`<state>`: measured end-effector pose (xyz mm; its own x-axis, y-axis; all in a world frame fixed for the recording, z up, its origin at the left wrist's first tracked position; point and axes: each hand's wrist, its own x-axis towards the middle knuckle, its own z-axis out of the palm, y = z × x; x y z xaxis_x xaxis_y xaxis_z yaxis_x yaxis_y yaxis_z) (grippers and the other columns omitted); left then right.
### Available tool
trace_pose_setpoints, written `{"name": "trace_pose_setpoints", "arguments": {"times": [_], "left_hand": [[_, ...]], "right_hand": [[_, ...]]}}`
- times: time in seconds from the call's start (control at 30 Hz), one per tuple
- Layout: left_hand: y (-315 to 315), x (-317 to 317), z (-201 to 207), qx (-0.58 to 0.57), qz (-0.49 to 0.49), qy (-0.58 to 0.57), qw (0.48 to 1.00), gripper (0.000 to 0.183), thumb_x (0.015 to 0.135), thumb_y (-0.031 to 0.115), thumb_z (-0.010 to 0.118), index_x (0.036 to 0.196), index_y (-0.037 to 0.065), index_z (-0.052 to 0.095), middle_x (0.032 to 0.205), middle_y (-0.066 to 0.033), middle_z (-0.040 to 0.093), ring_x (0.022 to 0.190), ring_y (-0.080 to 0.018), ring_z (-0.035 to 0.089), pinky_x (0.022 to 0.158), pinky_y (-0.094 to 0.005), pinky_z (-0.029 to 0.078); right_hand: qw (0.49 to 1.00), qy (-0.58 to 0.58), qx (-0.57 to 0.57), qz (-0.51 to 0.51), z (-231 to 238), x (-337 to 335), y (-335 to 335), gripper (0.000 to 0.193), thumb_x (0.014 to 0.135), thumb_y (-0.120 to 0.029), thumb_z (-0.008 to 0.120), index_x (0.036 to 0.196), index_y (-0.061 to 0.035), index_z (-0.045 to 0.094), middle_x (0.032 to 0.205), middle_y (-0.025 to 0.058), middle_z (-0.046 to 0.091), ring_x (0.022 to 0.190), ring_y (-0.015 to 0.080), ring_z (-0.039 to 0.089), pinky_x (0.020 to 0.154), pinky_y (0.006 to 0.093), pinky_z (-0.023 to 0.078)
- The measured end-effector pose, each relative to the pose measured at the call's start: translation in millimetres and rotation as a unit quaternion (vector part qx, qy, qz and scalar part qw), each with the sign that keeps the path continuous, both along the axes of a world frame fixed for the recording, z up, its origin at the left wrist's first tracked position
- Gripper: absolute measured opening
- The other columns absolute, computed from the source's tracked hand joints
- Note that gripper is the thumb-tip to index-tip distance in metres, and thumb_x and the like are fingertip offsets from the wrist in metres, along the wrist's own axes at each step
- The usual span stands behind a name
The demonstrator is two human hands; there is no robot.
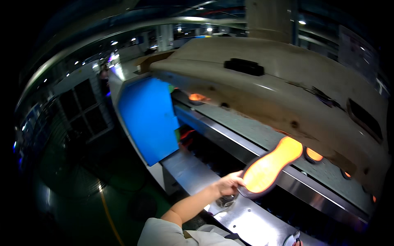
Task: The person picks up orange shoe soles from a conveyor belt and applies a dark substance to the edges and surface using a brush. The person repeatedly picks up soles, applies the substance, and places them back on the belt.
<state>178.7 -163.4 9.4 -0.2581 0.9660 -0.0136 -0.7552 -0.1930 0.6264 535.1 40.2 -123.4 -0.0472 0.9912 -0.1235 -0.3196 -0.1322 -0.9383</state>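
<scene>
My left hand (230, 183) is closed in a pinch on the near end of a shoe sole (269, 166), with thumb and fingers at its left edge. The sole lies up and to the right of that hand, its long axis running slantwise away from my fingers, across the metal rail (316, 190) and towards the belt (242, 125). Its bright orange face is turned up towards me, framed by a dark rim. The far end sits over the near side of the belt, close under the lip of the hood (262, 88) (whether it touches either one, I cannot tell).

The left hand is plainly the nearer of the two, being on the sole itself. My right hand (299, 243) shows at most as a sliver at the lower edge, well apart from the sole and beside a small pale object (292, 238); I cannot tell how its fingers stand.

Beyond the far end of the sole, just to its right, an orange-lit piece (314, 155) rests on the belt. Directly below the left hand is a round metal fitting (225, 200), next to a shiny ledge (250, 223). A blue panel (147, 119) stands up and to the left of the hand.
</scene>
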Motion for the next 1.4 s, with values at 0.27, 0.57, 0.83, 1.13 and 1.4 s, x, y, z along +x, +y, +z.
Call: {"name": "trace_pose_setpoints", "arguments": {"times": [0.27, 0.57, 0.83, 1.13, 1.4], "left_hand": [[-32.4, 39.0, -59.7, 0.191, -0.185, -0.238, 0.934, 0.062, 0.078, 0.03, 0.06, 0.127, 0.001, 0.036, 0.12, -0.0124, 0.049, 0.108, -0.0218, 0.05, 0.094, -0.0351, 0.038], [41.6, 65.9, -45.7, 0.156, -0.235, -0.229, 0.931, 0.053, 0.078, 0.035, 0.062, 0.117, 0.002, 0.049, 0.116, -0.0118, 0.054, 0.101, -0.0226, 0.056, 0.087, -0.0335, 0.045], [48.1, 148.7, -36.5, 0.07, -0.127, -0.292, 0.945, 0.055, 0.078, 0.045, 0.056, 0.113, 0.003, 0.053, 0.101, -0.0098, 0.062, 0.084, -0.0172, 0.063, 0.077, -0.0295, 0.051], [49.3, 165.2, -28.9, 0.118, -0.08, -0.17, 0.975, 0.072, 0.081, 0.066, 0.021, 0.121, 0.01, 0.042, 0.106, -0.0076, 0.055, 0.094, -0.0187, 0.054, 0.083, -0.0309, 0.045], [53.8, 183.3, -39.3, 0.034, -0.055, -0.173, 0.983, 0.076, 0.081, 0.067, 0.015, 0.128, 0.011, 0.034, 0.121, -0.0077, 0.047, 0.107, -0.02, 0.049, 0.092, -0.0335, 0.04]], "right_hand": [[0.987, 0.028, 0.068, 0.141, 64.9, -59.9, -47.9, 0.019, 0.076, -0.007, 0.061, 0.094, -0.003, 0.058, 0.09, 0.0079, 0.058, 0.07, 0.0142, 0.056, 0.06, 0.0223, 0.048], [0.961, 0.068, 0.09, 0.254, 91.1, -72.3, -74.4, 0.018, 0.075, -0.004, 0.061, 0.093, -0.0028, 0.058, 0.09, 0.0078, 0.058, 0.071, 0.0142, 0.056, 0.062, 0.0225, 0.048], [0.961, 0.079, 0.077, 0.253, 99.1, -34.2, -69.2, 0.018, 0.074, -0.003, 0.06, 0.092, -0.0026, 0.058, 0.09, 0.0077, 0.058, 0.072, 0.0142, 0.056, 0.064, 0.0228, 0.048], [0.943, 0.095, 0.037, 0.316, 106.8, -48.3, -39.7, 0.015, 0.073, 0.0, 0.06, 0.088, 0.0007, 0.06, 0.08, 0.0071, 0.061, 0.07, 0.0137, 0.057, 0.066, 0.0245, 0.047], [0.944, 0.008, 0.113, 0.31, 130.5, -56.9, -21.3, 0.015, 0.072, -0.004, 0.066, 0.086, 0.0006, 0.064, 0.079, 0.0076, 0.064, 0.071, 0.013, 0.059, 0.068, 0.0225, 0.046]]}}
